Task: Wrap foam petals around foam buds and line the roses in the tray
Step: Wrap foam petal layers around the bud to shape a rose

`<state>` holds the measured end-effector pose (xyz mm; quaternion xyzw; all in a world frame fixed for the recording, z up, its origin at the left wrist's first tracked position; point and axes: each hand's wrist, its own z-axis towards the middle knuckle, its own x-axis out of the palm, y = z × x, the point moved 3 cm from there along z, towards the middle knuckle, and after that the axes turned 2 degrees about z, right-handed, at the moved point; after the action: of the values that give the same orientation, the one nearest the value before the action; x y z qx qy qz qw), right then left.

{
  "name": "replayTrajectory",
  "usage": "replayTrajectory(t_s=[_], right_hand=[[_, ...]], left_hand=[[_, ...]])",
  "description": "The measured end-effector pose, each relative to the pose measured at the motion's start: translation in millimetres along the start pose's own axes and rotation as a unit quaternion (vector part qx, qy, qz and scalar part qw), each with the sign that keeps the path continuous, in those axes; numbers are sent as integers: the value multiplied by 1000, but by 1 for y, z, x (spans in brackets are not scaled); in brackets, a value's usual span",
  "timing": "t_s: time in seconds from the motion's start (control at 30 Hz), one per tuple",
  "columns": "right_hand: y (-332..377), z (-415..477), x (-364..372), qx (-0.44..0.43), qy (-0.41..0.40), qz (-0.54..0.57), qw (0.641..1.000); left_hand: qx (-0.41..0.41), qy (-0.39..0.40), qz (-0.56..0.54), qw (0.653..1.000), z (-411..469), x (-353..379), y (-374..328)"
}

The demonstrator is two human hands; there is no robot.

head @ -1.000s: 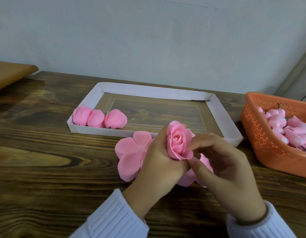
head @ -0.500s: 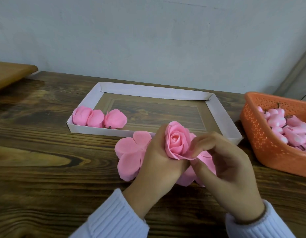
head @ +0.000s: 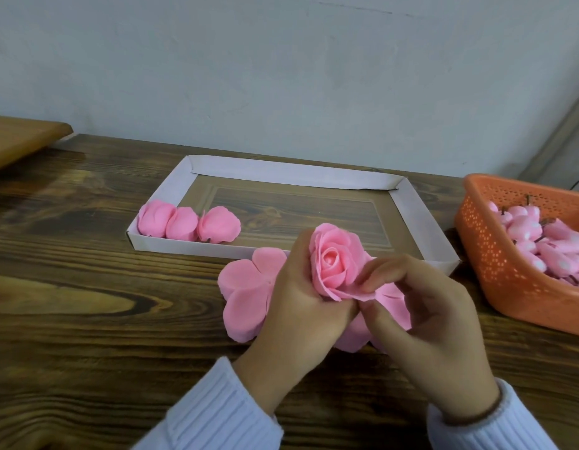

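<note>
Head view looks down on a dark wooden table (head: pixel 86 303), where the left hand (head: pixel 301 306) is closed around the base of a pink foam rose (head: pixel 333 261), its thumb lying up along the rose's left side and the bloom standing clear above the curled fingers, open face turned toward the camera. The right hand (head: pixel 424 323) meets it from the right: thumb and forefinger are pinched together on the loose outer petal at the rose's lower right edge, the other fingers curled loosely above. So the rose sits between the two hands, gripped low by the left and nipped at its rim by the right. Under and behind the hands lies a flat stack of pink foam petals (head: pixel 246 293) on the table, spreading out to the left of the left hand and partly hidden by both hands. Just beyond, the white cardboard tray (head: pixel 281 172) lies lengthwise, with three finished roses (head: pixel 187 222) lined side by side, touching, in its near left corner; the rest of the tray floor is bare. At the right edge stands an orange perforated basket (head: pixel 495 264) heaped with pink foam buds (head: pixel 538 241), well apart from the hands. Pale ribbed sleeves (head: pixel 216 414) cover both wrists at the near edge. A lighter wooden surface (head: pixel 18 138) juts in at the far left.
</note>
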<state>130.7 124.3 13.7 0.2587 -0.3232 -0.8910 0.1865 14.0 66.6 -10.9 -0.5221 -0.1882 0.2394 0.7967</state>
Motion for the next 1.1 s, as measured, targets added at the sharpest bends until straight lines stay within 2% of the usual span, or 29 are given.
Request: replayTrajectory(t_s=[0.23,0.4,0.5,0.63,0.73,0.8,0.9,0.97,1.03,1.1], right_hand=[[-3,0,-2,16,-44,39,998],[-8,0,-1,93,-95,162,978],[-7,-2,1,90,-68,153,982],[-3,0,8,66,18,122,990],[-3,-1,12,83,60,159,982],[-4,-2,13,102,53,186,976],[-13,-6,13,224,-15,303,926],[-19,-9,14,308,-39,332,891],[-20,-10,18,360,8,341,868],[-18,-12,24,391,90,384,832]], left_hand=[[1,21,-9,1000,-1,3,-6],[-32,32,4,999,-4,1,-3],[-6,80,22,997,-7,3,-5],[46,117,59,990,-8,4,-13],[54,117,65,989,-10,3,-14],[75,98,94,988,-10,2,-13],[54,80,55,994,-10,1,-20],[55,67,35,996,-11,-1,-21],[45,70,19,996,-12,-2,-23],[26,83,-3,996,-13,-1,-23]])
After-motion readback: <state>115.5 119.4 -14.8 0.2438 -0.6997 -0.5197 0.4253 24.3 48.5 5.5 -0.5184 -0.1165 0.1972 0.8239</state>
